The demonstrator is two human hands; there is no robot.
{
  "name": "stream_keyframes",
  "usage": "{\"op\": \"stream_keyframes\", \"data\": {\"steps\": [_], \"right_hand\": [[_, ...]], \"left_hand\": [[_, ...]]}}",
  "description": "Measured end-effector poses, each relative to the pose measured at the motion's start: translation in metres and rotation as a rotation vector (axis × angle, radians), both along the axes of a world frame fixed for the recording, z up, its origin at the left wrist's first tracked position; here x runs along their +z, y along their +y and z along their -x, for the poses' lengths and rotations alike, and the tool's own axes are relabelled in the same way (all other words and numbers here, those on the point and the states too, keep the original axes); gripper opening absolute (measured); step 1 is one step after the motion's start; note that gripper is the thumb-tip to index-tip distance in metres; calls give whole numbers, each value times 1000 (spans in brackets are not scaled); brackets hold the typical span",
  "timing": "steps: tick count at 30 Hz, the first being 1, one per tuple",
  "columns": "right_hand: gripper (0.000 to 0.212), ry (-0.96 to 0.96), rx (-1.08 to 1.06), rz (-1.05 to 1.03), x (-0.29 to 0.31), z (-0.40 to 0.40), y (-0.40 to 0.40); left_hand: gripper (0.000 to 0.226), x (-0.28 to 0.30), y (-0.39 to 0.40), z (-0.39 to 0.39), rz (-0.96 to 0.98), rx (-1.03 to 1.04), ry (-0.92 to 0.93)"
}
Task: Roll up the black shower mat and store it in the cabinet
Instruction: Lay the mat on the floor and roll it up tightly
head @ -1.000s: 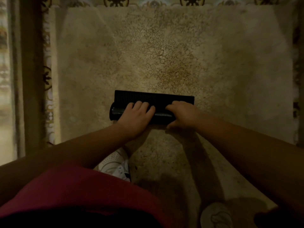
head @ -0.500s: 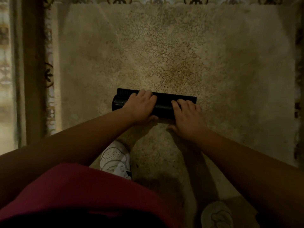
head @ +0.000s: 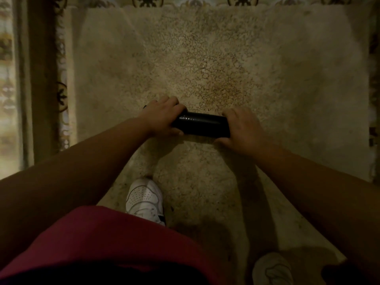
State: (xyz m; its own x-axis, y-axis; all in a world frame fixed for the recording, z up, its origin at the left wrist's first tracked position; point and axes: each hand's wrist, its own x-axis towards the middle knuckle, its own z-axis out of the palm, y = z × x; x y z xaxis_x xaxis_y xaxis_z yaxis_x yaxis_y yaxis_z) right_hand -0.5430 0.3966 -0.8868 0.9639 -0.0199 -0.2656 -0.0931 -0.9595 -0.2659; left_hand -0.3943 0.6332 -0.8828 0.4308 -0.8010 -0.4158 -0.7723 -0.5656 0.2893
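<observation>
Floor [head: 205,58]: pale, mottled stone-like surface, speckled brown, darker and more stained toward its centre; lit from above, falling into shadow at the near edge. Covers most of the view.

Border tiles [head: 61,93]: patterned band with dark floral medallions running along the left side and across the far edge of the pale surface; a similar strip shows dimly on the right.

Dark upright strip [head: 41,79]: brown vertical band left of the tile border, possibly a door frame or post; cannot tell which. Brighter, blurred patterned surface beyond it at far left.

Black shower mat [head: 200,124]: rolled into a tight, glossy cylinder, lying crosswise on the pale floor near mid-frame, between the two hands. A small dark tip of it shows past the left hand.

Left hand [head: 162,118]: curled over the left end of the roll, fingers wrapped across its top, thumb beneath on the near side.

Right hand [head: 242,128]: closed around the right end of the roll, fingers over the top, thumb at the near edge.

White shoe [head: 145,200]: on the floor below the left hand, toe pointing away.

Second shoe [head: 272,270]: at the bottom edge, in shadow.

Red garment [head: 107,239]: fills the lower left foreground.
</observation>
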Motion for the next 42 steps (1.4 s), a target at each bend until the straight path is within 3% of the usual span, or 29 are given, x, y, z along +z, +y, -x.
{"op": "stream_keyframes", "data": {"steps": [5, 9, 12, 17, 20, 25, 31, 36, 42], "right_hand": [[106, -23, 52, 110, -7, 25, -2], [88, -22, 83, 112, -9, 9, -11], [77, 17, 76, 50, -11, 0, -19], [71, 217, -55, -241, -4, -37, -45], [68, 313, -55, -266, 0, -54, -56], [73, 41, -74, -258, -1, -17, -48], [94, 59, -56, -76, -16, -7, -43], [87, 62, -66, -108, -15, -27, -56], [72, 193, -76, -148, -5, -47, -65]], "left_hand": [[73, 2, -5, -9, 28, 93, 107], [75, 0, 17, -5, 103, 35, -138], [79, -3, 32, -10, 62, 41, -212], [71, -1, 33, -22, 148, 149, -118], [75, -1, 32, -27, 77, 180, -174], [73, -3, 27, -30, 0, 195, -160], [78, -6, 29, -37, 69, 229, -97], [70, -8, 35, -45, 171, 362, 82], [70, -1, 30, -57, 83, 323, 188]]}}
